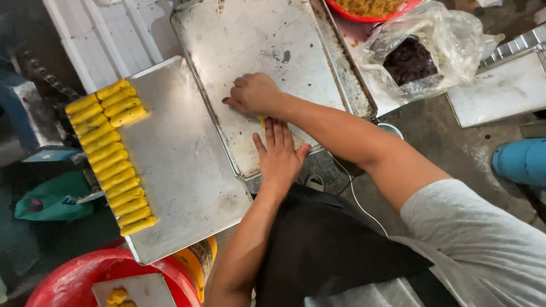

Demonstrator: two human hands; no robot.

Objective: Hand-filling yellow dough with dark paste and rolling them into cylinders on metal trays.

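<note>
The left hand (277, 152) lies flat with open fingers on a small yellow piece (262, 120) on the metal tray (267, 40). The right hand (254, 94), at 12 o'clock of it, curls loosely, holding nothing visible. Yellow rolls (111, 156) sit on another tray (182, 170) at 9 o'clock.

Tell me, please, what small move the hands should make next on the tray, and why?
Probably roll the yellow piece a little further, then lift it towards the rolls on the side tray. Only a sliver of it shows between the flat left hand and the curled right hand, both on the middle tray. The side tray has bare room beside the rolls.
</note>
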